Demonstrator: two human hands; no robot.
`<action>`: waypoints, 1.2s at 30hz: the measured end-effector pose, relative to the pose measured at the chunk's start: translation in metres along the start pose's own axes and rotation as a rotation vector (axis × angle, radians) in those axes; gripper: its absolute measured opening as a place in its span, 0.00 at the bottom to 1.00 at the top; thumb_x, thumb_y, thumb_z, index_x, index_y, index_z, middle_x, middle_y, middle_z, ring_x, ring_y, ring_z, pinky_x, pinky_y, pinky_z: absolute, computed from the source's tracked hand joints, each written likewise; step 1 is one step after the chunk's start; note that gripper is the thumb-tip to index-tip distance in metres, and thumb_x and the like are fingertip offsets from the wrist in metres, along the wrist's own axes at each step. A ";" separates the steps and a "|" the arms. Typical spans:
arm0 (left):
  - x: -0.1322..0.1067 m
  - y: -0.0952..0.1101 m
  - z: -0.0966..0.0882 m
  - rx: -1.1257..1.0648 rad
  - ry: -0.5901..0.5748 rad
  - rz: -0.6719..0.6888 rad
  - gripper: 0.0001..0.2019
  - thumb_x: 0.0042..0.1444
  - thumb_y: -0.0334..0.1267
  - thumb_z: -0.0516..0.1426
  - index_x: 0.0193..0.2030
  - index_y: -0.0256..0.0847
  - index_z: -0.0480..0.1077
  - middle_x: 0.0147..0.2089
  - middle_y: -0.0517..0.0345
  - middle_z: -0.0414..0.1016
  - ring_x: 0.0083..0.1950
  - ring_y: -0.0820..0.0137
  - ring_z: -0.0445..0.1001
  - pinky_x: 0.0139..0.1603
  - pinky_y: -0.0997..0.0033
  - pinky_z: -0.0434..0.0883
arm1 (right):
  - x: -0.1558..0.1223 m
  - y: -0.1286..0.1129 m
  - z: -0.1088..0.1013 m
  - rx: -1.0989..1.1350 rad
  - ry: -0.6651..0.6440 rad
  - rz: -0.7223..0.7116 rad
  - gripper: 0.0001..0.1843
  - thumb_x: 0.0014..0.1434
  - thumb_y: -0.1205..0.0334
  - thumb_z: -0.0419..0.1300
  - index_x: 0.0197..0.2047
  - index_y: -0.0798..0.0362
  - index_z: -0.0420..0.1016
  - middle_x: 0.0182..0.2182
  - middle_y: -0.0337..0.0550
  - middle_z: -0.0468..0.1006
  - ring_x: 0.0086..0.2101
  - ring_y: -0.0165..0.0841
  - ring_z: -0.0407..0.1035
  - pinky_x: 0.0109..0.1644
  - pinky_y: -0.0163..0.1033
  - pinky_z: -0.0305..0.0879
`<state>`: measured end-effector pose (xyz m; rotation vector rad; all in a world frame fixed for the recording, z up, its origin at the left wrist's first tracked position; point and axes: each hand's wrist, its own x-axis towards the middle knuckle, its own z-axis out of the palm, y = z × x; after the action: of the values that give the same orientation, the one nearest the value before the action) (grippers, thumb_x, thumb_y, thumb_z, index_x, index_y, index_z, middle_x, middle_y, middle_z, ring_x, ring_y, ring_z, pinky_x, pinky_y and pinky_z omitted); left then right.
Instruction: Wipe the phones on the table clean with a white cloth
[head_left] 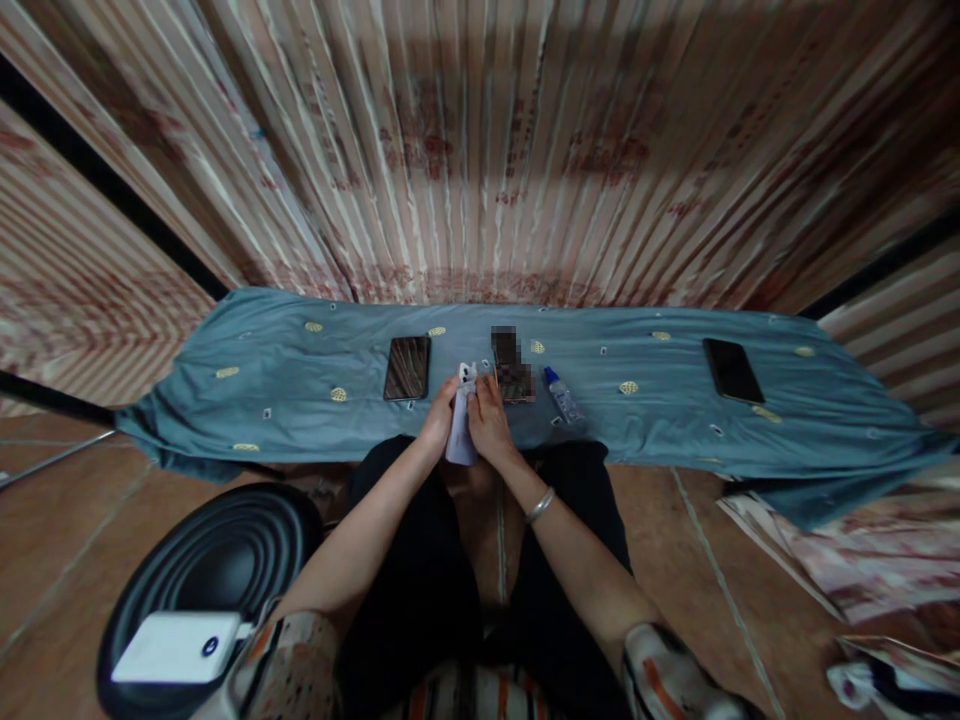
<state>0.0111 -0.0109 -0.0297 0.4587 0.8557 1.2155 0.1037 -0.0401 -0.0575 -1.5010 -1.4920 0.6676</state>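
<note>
My left hand (pixel 439 420) grips the left side of a pale purple smartphone (pixel 462 430), whose back with its camera lenses faces up. My right hand (pixel 489 418) lies along the right side of the same phone, fingers bent over its edge near the camera end. Something whitish shows by the lenses, too small to make out. Just beyond my right fingers, a dark phone-like thing (pixel 516 388) lies on the cloth, partly blurred out. A small clear bottle with a blue cap (pixel 564 396) rests to its right. Left of my hands lies a black phone (pixel 406 368).
Teal patterned cloth (pixel 285 400) covers the long low table. Another black phone (pixel 733 370) lies toward its right end. A white power bank (pixel 178 647) with a cable sits on a round black stool (pixel 217 560) at lower left. Pleated curtains (pixel 465 150) hang behind the table.
</note>
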 end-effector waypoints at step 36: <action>-0.017 0.017 0.006 0.062 0.083 -0.047 0.15 0.57 0.44 0.62 0.46 0.36 0.78 0.32 0.56 0.82 0.34 0.64 0.81 0.42 0.68 0.75 | 0.017 -0.003 -0.018 -0.081 -0.063 0.069 0.20 0.69 0.61 0.47 0.58 0.53 0.72 0.48 0.51 0.82 0.49 0.45 0.77 0.58 0.50 0.69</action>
<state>0.0034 -0.0214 -0.0086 0.4380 0.9726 1.1743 0.1200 -0.0283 -0.0426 -1.6125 -1.5369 0.7087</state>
